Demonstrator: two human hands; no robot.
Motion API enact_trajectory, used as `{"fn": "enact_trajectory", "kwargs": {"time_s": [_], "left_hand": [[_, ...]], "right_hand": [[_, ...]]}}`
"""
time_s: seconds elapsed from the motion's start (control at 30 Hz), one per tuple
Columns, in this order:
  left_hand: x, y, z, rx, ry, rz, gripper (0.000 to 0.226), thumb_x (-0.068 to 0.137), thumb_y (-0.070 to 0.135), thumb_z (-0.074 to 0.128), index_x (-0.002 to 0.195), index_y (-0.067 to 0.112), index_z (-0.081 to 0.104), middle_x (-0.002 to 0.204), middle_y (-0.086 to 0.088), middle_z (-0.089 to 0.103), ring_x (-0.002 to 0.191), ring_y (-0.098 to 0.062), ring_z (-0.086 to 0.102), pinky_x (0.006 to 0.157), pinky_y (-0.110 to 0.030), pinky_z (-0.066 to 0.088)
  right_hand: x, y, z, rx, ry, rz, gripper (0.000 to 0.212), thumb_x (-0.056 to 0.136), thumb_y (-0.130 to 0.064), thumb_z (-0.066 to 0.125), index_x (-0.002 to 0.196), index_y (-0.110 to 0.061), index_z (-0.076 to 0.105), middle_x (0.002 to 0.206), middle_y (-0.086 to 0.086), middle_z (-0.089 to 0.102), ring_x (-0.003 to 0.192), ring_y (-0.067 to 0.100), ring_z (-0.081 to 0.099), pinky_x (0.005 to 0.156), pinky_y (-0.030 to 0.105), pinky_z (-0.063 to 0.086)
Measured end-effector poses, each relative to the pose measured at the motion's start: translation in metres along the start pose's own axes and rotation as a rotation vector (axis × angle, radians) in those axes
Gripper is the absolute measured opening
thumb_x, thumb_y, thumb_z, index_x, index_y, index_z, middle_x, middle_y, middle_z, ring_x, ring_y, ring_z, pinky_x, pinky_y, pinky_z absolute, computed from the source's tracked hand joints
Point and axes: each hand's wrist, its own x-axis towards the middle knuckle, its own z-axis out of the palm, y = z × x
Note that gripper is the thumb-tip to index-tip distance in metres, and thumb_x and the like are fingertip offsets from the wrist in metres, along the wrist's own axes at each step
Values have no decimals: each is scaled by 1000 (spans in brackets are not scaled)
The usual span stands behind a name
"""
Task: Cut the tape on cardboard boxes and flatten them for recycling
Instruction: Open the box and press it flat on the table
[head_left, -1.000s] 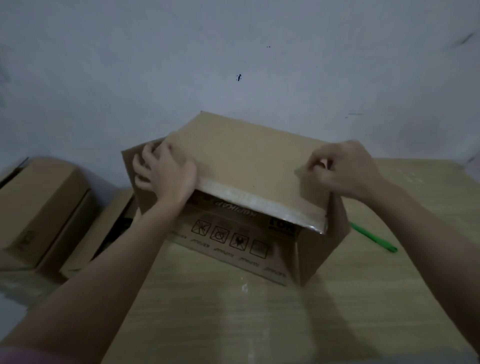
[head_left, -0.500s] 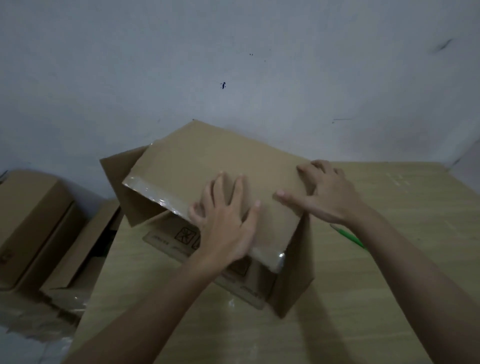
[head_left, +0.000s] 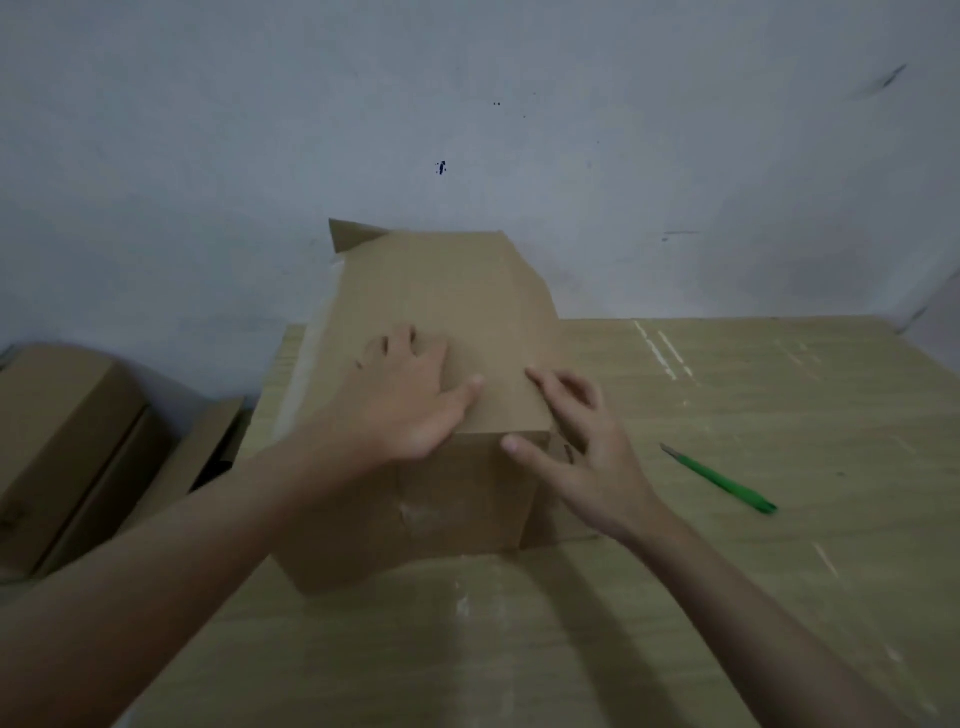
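Note:
A brown cardboard box (head_left: 441, 301) stands on the wooden table (head_left: 779, 415), one narrow end facing me. My left hand (head_left: 410, 400) presses flat on the box's top panel, fingers spread. To its right, my right hand (head_left: 576, 447) touches the top right edge of the box, with the thumb on the near corner and the fingers spread and slightly bent. Clear tape runs along the left edge of the top panel. A flap corner sticks up at the far left of the box. A green box cutter (head_left: 719, 478) lies on the table to the right, untouched.
Two more cardboard boxes (head_left: 67, 447) sit lower down to the left of the table. A pale wall rises right behind the table. Scuffed white marks streak the tabletop.
The box has turned so that a narrow end now faces me. Both hands shifted nearer on the top panel, the left pressing flat, the right moving to the near right edge.

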Motion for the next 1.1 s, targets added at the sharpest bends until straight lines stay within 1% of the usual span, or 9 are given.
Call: {"fn": "enact_trajectory", "kwargs": {"time_s": [0.27,0.4,0.47,0.6,0.67,0.73,0.87,1.0,1.1], "left_hand": [[5,-37,8,47,49,337,112,54,94,-1,149,37,14,158,4,13,145,-26,8,116,-45,12],[23,-78,-1,-164,34,680,82,76,84,23,143,36,28,153,2,29,142,-16,21,115,-29,14],[35,-87,-1,-141,88,798,74,86,72,32,142,25,40,147,-3,40,137,-17,34,112,-31,25],[47,-89,-2,-40,329,844,63,95,57,30,130,12,57,128,-11,56,117,-24,50,95,-34,38],[49,-84,-1,-8,413,841,57,97,50,32,126,11,61,122,-11,59,110,-24,53,90,-35,41],[48,-76,2,-5,498,831,47,97,42,38,118,10,66,116,-9,62,103,-24,56,84,-34,46],[30,-55,9,-227,551,740,56,97,50,34,113,8,67,110,-9,63,100,-23,58,84,-39,49],[1,-32,24,-423,534,897,66,94,55,34,137,5,39,126,-10,54,115,-19,52,98,-28,40],[0,-19,27,-626,697,866,37,100,29,37,131,9,32,131,-14,47,118,-17,51,96,-20,40]], "right_hand": [[-25,-9,26,-4,-52,-165,55,76,-58,60,128,-46,49,142,-2,37,131,4,39,111,27,32],[-35,0,29,14,-65,-271,47,82,-37,64,128,-27,58,141,-2,44,128,12,44,107,30,37],[-36,5,32,-67,122,-217,51,81,-38,65,130,-26,56,137,-3,44,126,15,43,107,37,38],[-25,4,26,123,443,496,95,71,-38,80,147,-20,26,146,7,22,135,21,28,112,33,27],[-14,6,18,592,436,655,80,75,-25,77,140,-17,31,143,11,38,123,24,47,99,40,44],[-3,4,10,972,391,625,38,84,-8,66,117,-13,49,126,14,58,102,23,63,77,38,56],[19,-26,-14,993,402,404,31,85,4,60,112,-12,55,102,6,68,78,11,68,65,27,58],[44,-61,-26,932,377,340,32,88,-10,64,117,-8,51,113,9,65,101,21,65,69,27,58],[56,-75,-22,979,388,311,30,92,-25,59,115,-10,47,117,12,60,104,23,64,70,28,58]]}}
